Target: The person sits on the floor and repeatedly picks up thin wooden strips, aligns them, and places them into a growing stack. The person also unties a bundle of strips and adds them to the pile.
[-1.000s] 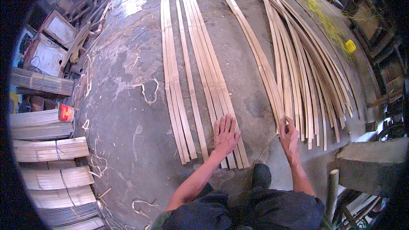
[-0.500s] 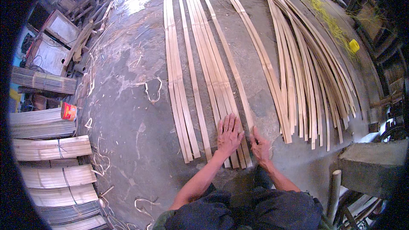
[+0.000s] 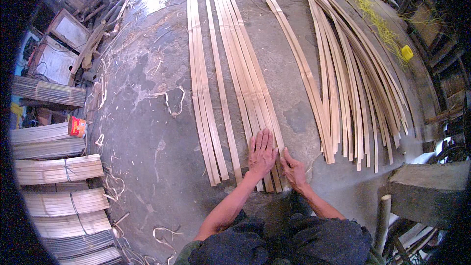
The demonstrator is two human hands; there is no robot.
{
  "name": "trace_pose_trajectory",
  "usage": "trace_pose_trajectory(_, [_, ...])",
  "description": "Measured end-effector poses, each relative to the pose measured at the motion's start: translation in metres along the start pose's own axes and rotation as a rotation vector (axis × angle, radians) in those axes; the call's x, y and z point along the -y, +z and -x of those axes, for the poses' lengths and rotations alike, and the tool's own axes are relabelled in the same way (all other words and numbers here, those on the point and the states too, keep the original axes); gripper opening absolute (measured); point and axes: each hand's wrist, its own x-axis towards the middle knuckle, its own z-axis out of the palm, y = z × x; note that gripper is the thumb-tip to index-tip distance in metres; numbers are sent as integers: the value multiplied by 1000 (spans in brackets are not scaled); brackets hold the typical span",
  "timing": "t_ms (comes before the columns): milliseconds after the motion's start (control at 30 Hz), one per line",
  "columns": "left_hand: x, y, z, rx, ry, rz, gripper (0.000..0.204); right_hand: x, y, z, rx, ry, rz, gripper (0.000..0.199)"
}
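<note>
Long, pale bamboo strips lie side by side on the floor, running away from me as a close group. Palm down, my left hand rests flat across their near part, fingers stretched forward. My right hand is at the outer edge of the group's rightmost strip, fingers curled and closed against it near its end. Left of this group lie a single strip and another narrow set of strips. The undersides of both hands are hidden.
A fanned pile of strips spreads over the right of the concrete floor. Tied strip bundles and a red tin line the left side. Yellow string and a concrete block are at the right.
The rightmost strip, formerly apart from the middle group by a gap, now lies against it. My right hand has shifted slightly left with it; my left hand stays on the strips.
</note>
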Motion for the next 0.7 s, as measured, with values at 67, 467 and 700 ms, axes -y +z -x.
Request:
trace_pose_trajectory(67, [-1,0,0,-1,0,20,65,2,-1,1,4,-3,1,46])
trace_pose_trajectory(467, [-1,-1,0,-4,-12,7,66,-10,-2,0,-32,28,5,52])
trace_pose_trajectory(700, [28,10,6,-149,-67,394,61,58,-18,25,-205,-311,71,47])
